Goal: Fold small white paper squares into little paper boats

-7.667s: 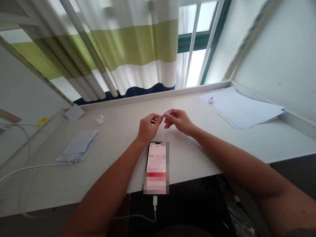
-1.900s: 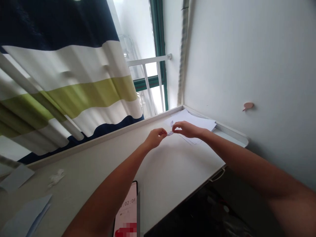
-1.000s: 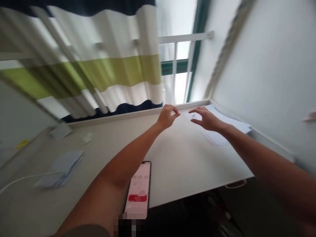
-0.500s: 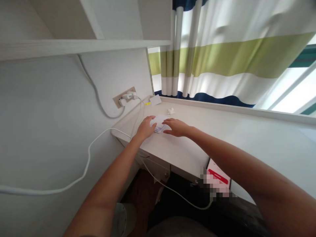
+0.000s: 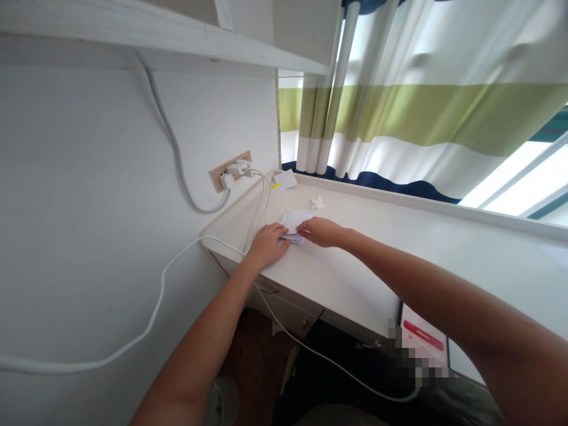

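A small pile of white paper [image 5: 296, 220] lies on the white desk between my hands. My left hand [image 5: 268, 245] holds the pile's left side, fingers on the paper and thumb near its front edge. On the opposite side, my right hand [image 5: 323, 231] pinches the right edge of the paper. The lower sheets are partly hidden by my fingers. Just behind the pile sits a small crumpled white piece [image 5: 316, 203], too small to identify.
A white card [image 5: 285, 179] and a small yellow strip [image 5: 276, 186] lie in the desk's back corner. White cables run from the wall socket [image 5: 229, 170] across the left end. A tablet-like screen [image 5: 423, 334] sits at the front edge under my right forearm. A shelf [image 5: 177, 44] overhangs the left.
My hands were spread around the paper pile; now both have closed on it, the right one pinching its edge. The view has shifted a little.
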